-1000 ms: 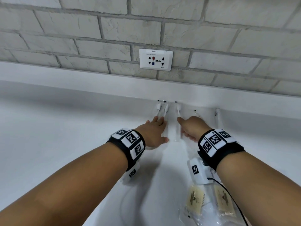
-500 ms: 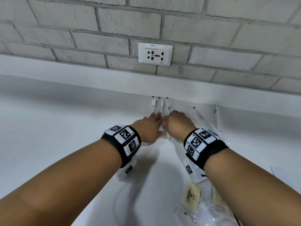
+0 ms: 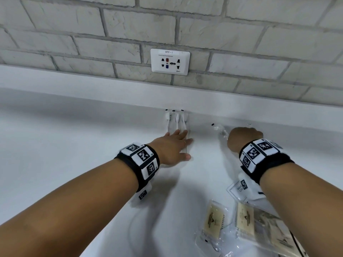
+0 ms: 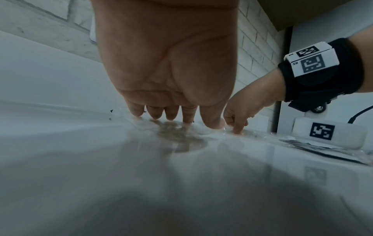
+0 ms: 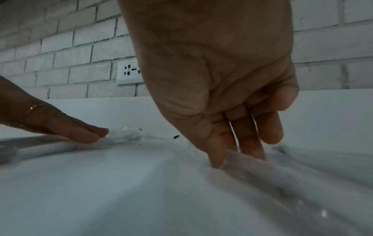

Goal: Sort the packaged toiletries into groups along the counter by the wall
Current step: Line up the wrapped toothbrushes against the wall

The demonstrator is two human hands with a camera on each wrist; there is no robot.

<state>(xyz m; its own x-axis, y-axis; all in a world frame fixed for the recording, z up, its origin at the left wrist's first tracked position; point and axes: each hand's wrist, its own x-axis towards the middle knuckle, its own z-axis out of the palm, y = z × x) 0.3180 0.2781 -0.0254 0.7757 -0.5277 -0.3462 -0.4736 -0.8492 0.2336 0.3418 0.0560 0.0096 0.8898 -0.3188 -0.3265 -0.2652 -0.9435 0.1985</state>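
Your left hand is lying flat, fingers straight, pressing the wrapped toothbrushes; their long axes are running away from your palm toward the wall. Your right hand is curling its fingertips onto a clear sleeve that is lying askew, just left of that hand. Whether you are pinching it, I cannot tell. Judgement: right hand is nearer.

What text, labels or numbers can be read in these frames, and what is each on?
"9PP-1": label at the top of the wall socket plate.
"SHAM… / CON…", cut off: white sachet by the right wrist.
Small print on the socket plate: too small to read.
Logos on the tan packets: blurred.
Wristband markers: patterns only.
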